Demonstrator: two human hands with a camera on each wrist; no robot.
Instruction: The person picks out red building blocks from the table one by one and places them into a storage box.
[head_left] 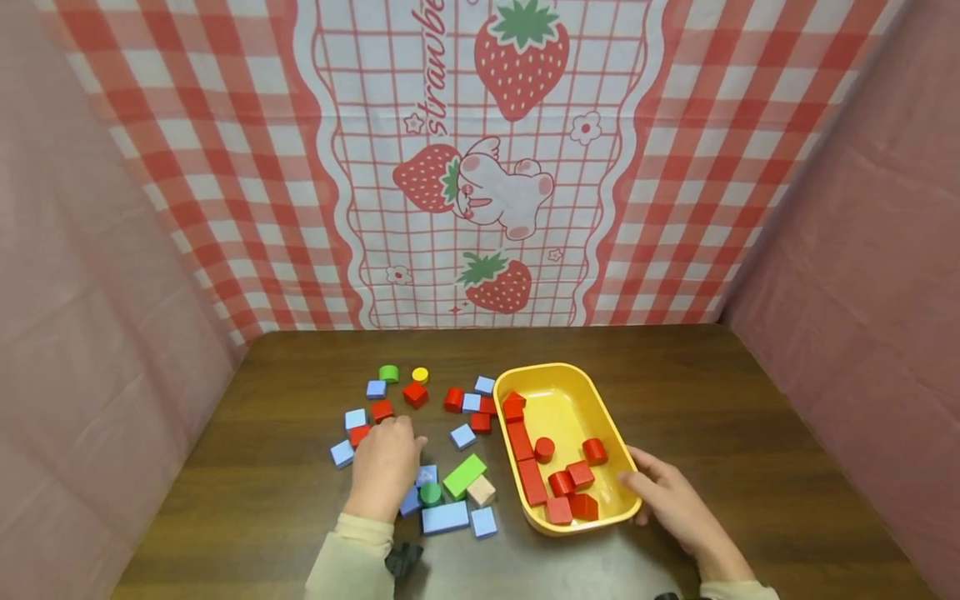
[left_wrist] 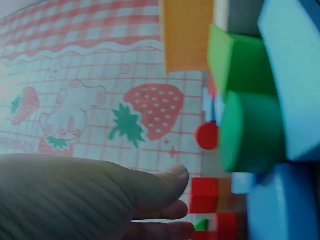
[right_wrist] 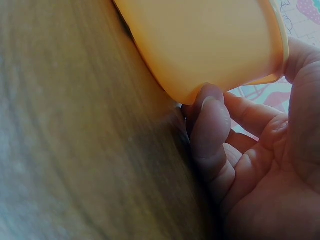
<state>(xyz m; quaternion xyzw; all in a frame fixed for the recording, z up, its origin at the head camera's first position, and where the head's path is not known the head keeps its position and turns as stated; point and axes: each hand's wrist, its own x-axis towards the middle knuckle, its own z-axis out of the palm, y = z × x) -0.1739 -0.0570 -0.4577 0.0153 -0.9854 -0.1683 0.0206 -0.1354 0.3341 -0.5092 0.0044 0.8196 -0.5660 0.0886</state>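
Pale sleeves (head_left: 350,562) are the closest bit, poking in along the bottom edge of the head view, with some black wrist gear (head_left: 403,560) beside the left one.

Left hand (head_left: 386,467) is down over the scattered blocks. Going by its wrist cam, the fingers are fairly straight and close together, thumb just above them, with a red block (left_wrist: 204,195) right by the tips. That view's pretty murky, so I honestly can't tell whether they're touching it.

Right hand (head_left: 671,500) has the near right corner of the yellow tray (head_left: 615,425): thumb over the rim, the other fingers curled in against the underside.

So, where stuff is: tray's right of centre on the dark wood table (head_left: 750,467), and every piece in it is red. Long red bars (head_left: 532,482) line its left wall, chunkier bits sit mostly at the near end. More loose red blocks (head_left: 416,395) lie left of the tray, mixed in with light blue blocks (head_left: 446,518). Nearer the sleeves there's a bright green block (head_left: 465,476), a plain wooden one (head_left: 481,491) touching it, and a dark green cylinder (head_left: 431,495). Yellow cylinder (head_left: 420,376) and a green arched piece (head_left: 388,374) are at the far side. Strawberry-print cloth (head_left: 498,192) hangs behind it all.
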